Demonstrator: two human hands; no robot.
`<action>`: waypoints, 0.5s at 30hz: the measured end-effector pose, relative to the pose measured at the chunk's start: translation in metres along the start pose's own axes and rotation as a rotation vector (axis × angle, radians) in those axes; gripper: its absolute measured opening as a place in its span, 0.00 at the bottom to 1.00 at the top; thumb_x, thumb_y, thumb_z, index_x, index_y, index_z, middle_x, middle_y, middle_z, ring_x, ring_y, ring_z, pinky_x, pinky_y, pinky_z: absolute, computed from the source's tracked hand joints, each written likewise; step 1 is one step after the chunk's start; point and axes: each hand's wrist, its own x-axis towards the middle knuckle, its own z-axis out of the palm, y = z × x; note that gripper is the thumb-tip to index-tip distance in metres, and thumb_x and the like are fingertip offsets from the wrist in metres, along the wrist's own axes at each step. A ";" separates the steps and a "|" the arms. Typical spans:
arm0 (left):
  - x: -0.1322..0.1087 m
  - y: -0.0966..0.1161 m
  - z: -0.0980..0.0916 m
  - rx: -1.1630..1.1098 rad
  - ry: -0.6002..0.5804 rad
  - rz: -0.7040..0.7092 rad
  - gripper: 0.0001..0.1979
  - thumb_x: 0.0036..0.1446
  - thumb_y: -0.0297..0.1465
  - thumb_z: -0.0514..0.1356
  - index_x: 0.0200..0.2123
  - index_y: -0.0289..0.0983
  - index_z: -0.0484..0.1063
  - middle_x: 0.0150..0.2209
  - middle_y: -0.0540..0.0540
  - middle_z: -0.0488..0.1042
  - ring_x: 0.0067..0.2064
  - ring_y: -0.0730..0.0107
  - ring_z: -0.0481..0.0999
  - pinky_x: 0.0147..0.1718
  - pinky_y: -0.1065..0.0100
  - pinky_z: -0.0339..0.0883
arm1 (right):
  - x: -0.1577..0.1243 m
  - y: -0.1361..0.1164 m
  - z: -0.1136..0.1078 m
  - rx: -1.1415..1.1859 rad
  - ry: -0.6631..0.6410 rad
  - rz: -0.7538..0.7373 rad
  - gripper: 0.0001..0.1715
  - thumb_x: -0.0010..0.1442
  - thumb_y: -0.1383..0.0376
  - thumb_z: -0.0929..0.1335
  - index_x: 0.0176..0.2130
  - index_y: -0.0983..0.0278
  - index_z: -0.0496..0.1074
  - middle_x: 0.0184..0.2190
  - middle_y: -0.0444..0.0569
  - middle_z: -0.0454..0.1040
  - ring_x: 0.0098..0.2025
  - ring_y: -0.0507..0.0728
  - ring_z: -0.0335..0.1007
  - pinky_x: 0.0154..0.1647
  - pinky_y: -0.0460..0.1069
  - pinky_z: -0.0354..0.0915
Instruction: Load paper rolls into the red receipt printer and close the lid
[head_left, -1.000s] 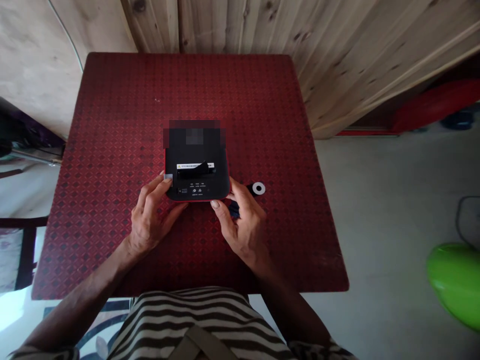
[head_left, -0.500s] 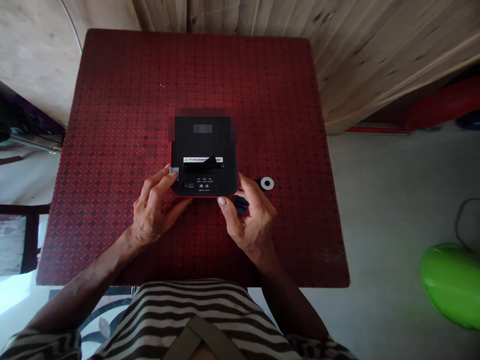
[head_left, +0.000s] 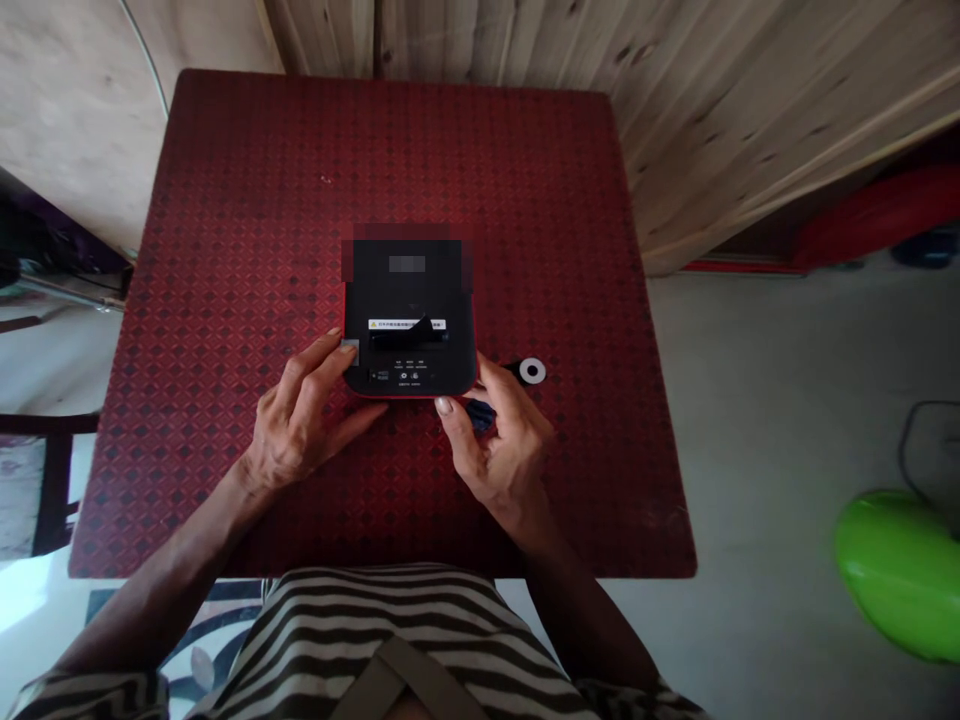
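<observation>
A squarish black device with a red edge lies in front of me. Its top has a slot with a dark flap sticking up, a white warning label and small printed symbols; its far part is pixelated. My left hand holds its left near corner, a fingertip on a light grey tab and the thumb near the front edge. Around the right near corner is my right hand, thumb at the front edge. Partly hidden by that hand are a dark blue item and a white ring on a black piece.
The device is on a red patterned table. Wooden panelling stands behind the table. A shiny green object is on the floor at right, and part of a chair shows at left.
The view has shifted slightly. My left hand sits a little further from the device at the wrist, its fingertip still on the grey tab. The right hand keeps its hold.
</observation>
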 end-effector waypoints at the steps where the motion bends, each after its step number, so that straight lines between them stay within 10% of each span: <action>1: 0.001 0.001 -0.002 0.022 0.004 -0.011 0.41 0.59 0.40 0.74 0.69 0.39 0.62 0.60 0.38 0.78 0.58 0.56 0.82 0.55 0.62 0.81 | 0.000 0.000 0.000 -0.003 -0.001 -0.003 0.26 0.69 0.60 0.72 0.64 0.59 0.70 0.55 0.55 0.82 0.50 0.61 0.83 0.47 0.57 0.84; 15: 0.014 0.004 -0.009 -0.006 0.019 -0.075 0.29 0.57 0.45 0.74 0.57 0.45 0.71 0.64 0.40 0.73 0.58 0.55 0.81 0.51 0.59 0.82 | 0.000 0.000 0.001 0.050 0.013 0.009 0.24 0.69 0.60 0.72 0.62 0.60 0.71 0.53 0.56 0.82 0.46 0.60 0.84 0.45 0.56 0.84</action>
